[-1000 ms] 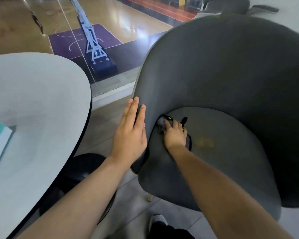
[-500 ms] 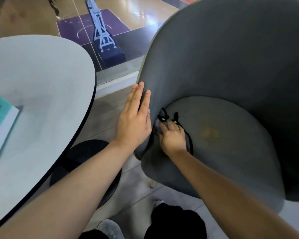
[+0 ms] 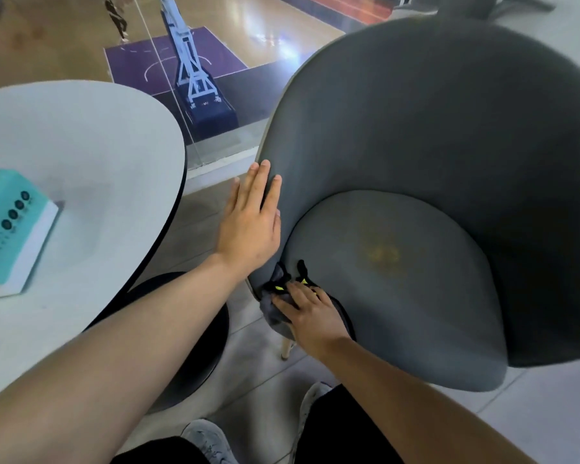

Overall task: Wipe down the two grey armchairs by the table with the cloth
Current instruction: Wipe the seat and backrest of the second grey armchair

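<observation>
Pressing cloth [image 3: 274, 308], beneath right hand [image 3: 310, 316] — armchair [image 3: 416, 145] edge

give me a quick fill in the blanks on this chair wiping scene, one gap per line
1. The right hand presses the dark ___ against the armchair.
2. The ___ hand rests flat, fingers straight, on the armchair's side rim.
3. A yellowish stain marks the armchair's ___ cushion.
4. A teal box sits on the white ___.
Missing words: cloth; left (left hand); seat; table.
</observation>
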{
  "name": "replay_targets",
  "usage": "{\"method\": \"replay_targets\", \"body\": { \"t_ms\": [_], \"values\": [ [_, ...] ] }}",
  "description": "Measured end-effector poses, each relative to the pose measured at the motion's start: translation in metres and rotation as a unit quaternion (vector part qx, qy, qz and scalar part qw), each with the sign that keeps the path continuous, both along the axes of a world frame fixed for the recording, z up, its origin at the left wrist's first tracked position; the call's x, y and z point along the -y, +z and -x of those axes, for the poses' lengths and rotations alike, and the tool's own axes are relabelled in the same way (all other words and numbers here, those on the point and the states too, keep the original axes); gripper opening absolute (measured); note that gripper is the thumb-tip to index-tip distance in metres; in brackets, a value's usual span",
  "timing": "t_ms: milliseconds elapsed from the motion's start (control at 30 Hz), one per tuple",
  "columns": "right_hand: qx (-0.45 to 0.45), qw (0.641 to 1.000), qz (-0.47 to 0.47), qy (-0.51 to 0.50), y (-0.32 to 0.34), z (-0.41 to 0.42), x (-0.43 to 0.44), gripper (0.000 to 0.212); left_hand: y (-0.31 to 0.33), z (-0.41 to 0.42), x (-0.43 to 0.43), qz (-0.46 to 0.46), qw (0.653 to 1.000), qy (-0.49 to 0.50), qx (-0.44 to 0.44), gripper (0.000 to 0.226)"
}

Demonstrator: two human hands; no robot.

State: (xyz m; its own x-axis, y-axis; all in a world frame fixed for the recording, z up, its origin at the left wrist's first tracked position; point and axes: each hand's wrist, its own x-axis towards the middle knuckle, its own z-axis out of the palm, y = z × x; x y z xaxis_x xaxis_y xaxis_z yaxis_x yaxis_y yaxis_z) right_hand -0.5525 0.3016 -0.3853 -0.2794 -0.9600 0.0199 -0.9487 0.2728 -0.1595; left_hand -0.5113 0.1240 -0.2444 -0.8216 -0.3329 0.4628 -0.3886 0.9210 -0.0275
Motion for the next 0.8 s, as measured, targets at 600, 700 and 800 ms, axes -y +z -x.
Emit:
{"method": "replay_targets", "body": {
  "t_ms": [600,700,800],
  "values": [
    [0.045,0.939,-0.036,-0.338,0.023,0.192,0.126,0.050,0.028,0.047,0.018,0.021,0.999,-0.039,0.032,0.051],
    [0.003,0.963,-0.022,-0.269,0.025,0.196,0.114,0.059,0.028,0.047,0.018,0.018,0.999,-0.037,0.021,0.049],
    [0.015,0.987,0.011,-0.158,0.020,0.214,0.088,0.064,0.027,0.046,0.018,0.017,0.999,-0.035,0.020,0.049]
  ]
}}
